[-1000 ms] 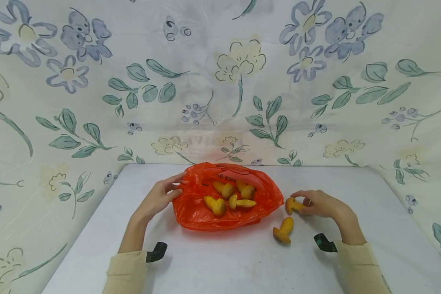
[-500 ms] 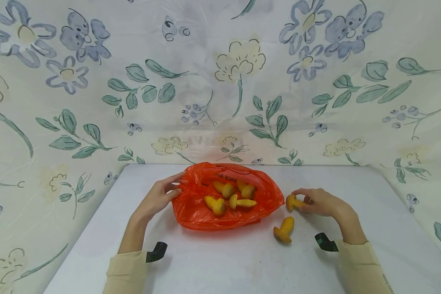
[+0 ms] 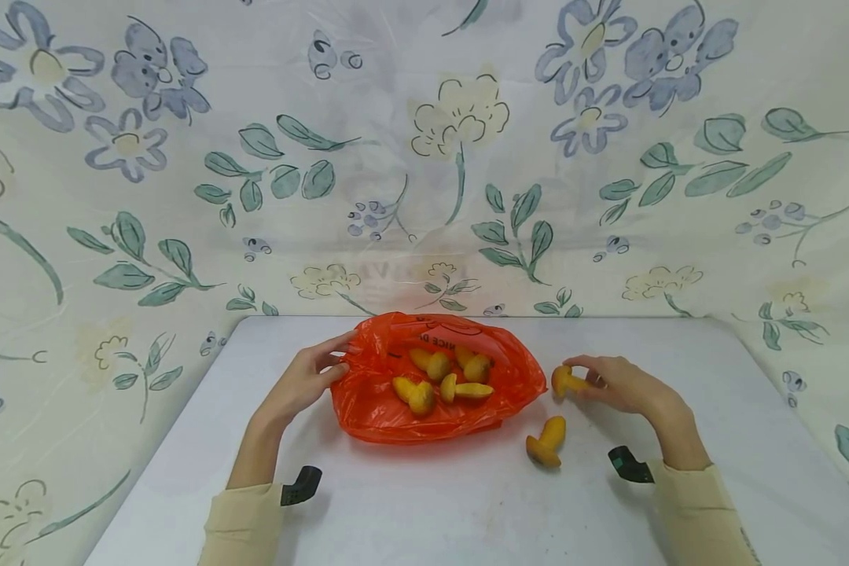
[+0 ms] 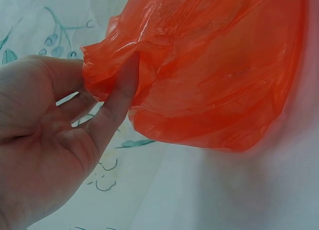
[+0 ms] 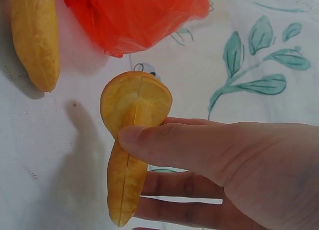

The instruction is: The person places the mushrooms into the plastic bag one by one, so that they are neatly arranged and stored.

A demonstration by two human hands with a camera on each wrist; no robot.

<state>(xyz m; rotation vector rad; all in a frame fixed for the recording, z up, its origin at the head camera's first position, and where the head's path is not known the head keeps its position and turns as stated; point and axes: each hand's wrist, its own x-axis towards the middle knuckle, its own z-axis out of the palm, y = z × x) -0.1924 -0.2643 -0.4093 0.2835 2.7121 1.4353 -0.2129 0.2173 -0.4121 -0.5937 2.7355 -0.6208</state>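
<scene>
A red plastic bag (image 3: 375, 417) lies with its mouth open on the white table, several yellow-brown mushrooms (image 3: 415, 395) inside it. At the bag's left end my left hand (image 3: 304, 383) pinches the plastic between thumb and fingers; the left wrist view shows the crumpled film (image 4: 199, 90) in that grip. Just beyond the bag's right end, my right hand (image 3: 619, 385) holds a mushroom (image 5: 130, 105) by the stem, thumb across it below the cap. In the right wrist view its shadow falls on the table beside it. Another mushroom (image 3: 547, 442) lies on the table, nearer to me.
The white table (image 3: 424, 511) ends at a flower-patterned cloth (image 3: 396, 196) that hangs behind and at both sides. Black wrist cameras (image 3: 301, 485) stick out from both beige sleeves (image 3: 244, 523), low over the table.
My right hand has risen slightly and shifted a little away from me, with the mushroom in its fingers. The left hand and the bag have stayed in place.
</scene>
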